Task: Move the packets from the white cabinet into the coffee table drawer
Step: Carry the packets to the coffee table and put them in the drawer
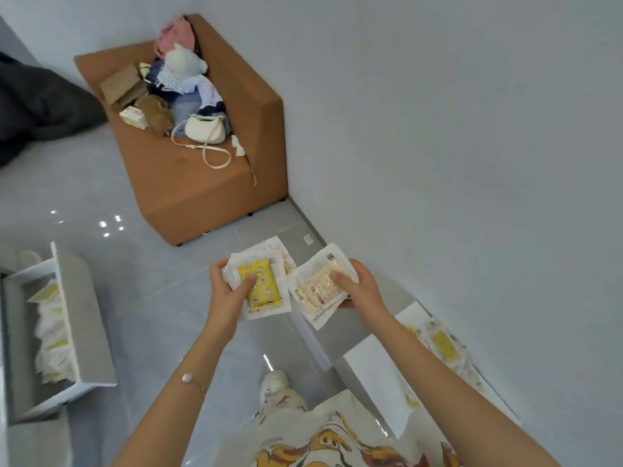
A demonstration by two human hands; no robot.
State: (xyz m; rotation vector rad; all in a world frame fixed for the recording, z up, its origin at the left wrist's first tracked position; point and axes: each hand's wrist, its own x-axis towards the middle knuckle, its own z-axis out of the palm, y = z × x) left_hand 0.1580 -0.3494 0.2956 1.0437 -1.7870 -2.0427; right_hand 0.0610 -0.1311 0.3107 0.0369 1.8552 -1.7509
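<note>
Gripping packet stacks, our left hand [226, 291] pinches star-printed packets [261, 286], right hand [359, 284] label-side packets [320, 284]; drawer [64, 298] contents blurred, cabinet [377, 369] partly hidden.

Person seen from above: bare forearms; left wrist with a thin chain bracelet [193, 379] bearing one pale oval bead; cream garment [323, 436] printed in yellow and orange; pale patterned shoe [274, 385].

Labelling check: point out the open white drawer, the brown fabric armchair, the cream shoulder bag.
Open white drawer [88, 335], head view, front panel.
Brown fabric armchair [188, 197], head view, seat front.
Cream shoulder bag [204, 129], head view, body.
</note>
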